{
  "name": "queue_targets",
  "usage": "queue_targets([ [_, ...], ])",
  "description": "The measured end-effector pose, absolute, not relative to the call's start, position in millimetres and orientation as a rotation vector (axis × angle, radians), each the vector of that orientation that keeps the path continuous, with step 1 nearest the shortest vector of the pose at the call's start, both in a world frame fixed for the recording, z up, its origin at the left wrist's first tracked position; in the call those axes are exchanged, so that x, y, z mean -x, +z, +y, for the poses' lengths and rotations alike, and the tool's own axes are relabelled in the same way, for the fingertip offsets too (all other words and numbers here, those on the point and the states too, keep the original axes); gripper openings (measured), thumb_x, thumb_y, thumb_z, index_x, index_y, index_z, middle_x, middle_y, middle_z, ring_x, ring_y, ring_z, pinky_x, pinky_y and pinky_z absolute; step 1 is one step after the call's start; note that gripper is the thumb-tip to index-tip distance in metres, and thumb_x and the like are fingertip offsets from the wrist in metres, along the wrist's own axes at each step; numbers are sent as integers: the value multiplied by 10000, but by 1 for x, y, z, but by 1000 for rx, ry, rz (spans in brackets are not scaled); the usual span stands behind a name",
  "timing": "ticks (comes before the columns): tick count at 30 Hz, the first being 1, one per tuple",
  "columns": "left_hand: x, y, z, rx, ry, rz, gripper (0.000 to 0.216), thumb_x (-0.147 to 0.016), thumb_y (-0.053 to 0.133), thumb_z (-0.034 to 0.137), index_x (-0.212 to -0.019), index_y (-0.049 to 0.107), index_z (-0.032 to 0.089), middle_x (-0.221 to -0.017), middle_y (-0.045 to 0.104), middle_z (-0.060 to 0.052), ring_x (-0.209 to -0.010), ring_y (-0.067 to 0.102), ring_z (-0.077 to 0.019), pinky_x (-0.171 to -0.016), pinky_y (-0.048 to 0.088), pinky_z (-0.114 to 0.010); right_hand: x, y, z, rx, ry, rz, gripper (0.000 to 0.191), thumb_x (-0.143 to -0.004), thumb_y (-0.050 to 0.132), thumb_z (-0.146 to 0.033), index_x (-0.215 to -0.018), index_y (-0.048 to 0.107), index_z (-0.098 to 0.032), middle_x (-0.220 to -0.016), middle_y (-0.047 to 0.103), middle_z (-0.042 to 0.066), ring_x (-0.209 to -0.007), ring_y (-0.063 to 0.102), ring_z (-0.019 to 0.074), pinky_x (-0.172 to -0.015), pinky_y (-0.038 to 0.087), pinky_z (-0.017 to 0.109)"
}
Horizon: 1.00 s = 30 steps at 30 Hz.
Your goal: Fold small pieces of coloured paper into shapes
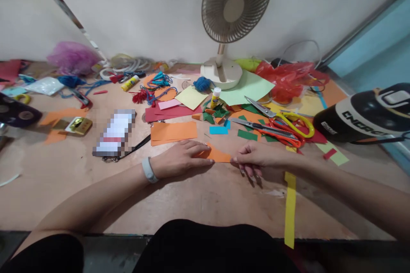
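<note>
My left hand (179, 160) lies palm down with its fingers stretched out, pressing the left part of a small orange paper (221, 154) against the worktop (205, 209). My right hand (254, 155) pinches the right end of that paper between thumb and fingertip, the other fingers curled loosely below. The paper sits right in front of me, between both hands.

Just beyond my left hand are larger orange sheets (174, 131), with a phone (117, 132) farther left. Blue paper pieces (218, 130) lie just past the orange paper, and a glue stick (215, 98) stands upright behind them. Yellow-handled scissors (299, 124) rest beyond my right hand, near a black bottle (361, 115). Under my right forearm runs a yellow strip (290, 209), its near end hanging past the worktop's edge.
</note>
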State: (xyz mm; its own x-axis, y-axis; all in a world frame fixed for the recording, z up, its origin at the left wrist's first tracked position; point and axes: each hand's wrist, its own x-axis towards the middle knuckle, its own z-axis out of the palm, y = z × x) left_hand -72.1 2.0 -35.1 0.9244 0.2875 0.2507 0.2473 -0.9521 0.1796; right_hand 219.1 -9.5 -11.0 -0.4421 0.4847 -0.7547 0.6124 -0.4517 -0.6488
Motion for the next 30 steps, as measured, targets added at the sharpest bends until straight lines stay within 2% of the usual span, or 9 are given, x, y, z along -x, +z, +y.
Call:
queue_targets([
  [4,72,-35,2,-2892,462,465,265,-1007,504,291,-1240,620,239,-1267,631,-98,-1119,609,-237,-941,509,-411,-204,-11,-11,-1663,-1906,1747,501,-745,699,-653,-631,518,-200,-477,614,-6,-374,563,115,-337,396,202],
  [7,68,-26,1,-2694,444,816,180,-983,516,269,-1019,666,178,-1020,686,-81,-887,652,-198,-765,523,-331,-201,-14,-9,-1645,-1816,1793,503,-746,704,-645,-610,499,-207,-450,585,-16,-364,548,115,-340,386,203],
  [10,61,-11,2,-2298,285,1100,191,-942,575,341,-913,647,167,-785,688,-25,-648,624,-143,-567,443,-245,-201,-14,-6,-1583,-1789,1803,521,-760,675,-675,-608,508,-205,-458,592,-8,-375,554,115,-363,401,205],
  [12,54,-2,5,-2112,142,1090,273,-946,560,387,-795,619,168,-637,657,4,-560,601,-125,-518,400,-224,-202,-14,-4,-1519,-1811,1798,545,-780,632,-705,-608,499,-206,-472,602,1,-390,566,122,-378,414,211],
  [14,48,3,8,-1999,2,1021,277,-945,545,360,-752,594,167,-568,636,19,-515,598,-116,-518,402,-213,-201,-14,-3,-1502,-1786,1820,568,-805,585,-723,-596,484,-205,-492,614,11,-399,573,124,-389,420,215],
  [18,41,5,16,-1946,-200,952,248,-947,495,299,-753,577,169,-569,637,25,-499,595,-107,-531,398,-208,-202,-12,-3,-1517,-1669,1881,589,-838,532,-725,-586,498,-193,-511,622,24,-408,581,122,-404,413,211],
  [24,39,3,24,-2135,-248,835,183,-902,574,330,-841,644,173,-714,659,12,-629,552,-111,-579,357,-212,-204,5,0,-1426,-1744,1946,549,-829,559,-705,-638,547,-190,-526,602,9,-459,591,136,-432,430,221],
  [30,36,6,31,-2211,-271,690,114,-859,612,270,-842,648,163,-745,654,9,-633,520,-102,-585,344,-210,-201,1,1,-1550,-1441,2058,507,-870,562,-589,-557,487,-197,-490,595,12,-439,565,128,-449,360,233],
])
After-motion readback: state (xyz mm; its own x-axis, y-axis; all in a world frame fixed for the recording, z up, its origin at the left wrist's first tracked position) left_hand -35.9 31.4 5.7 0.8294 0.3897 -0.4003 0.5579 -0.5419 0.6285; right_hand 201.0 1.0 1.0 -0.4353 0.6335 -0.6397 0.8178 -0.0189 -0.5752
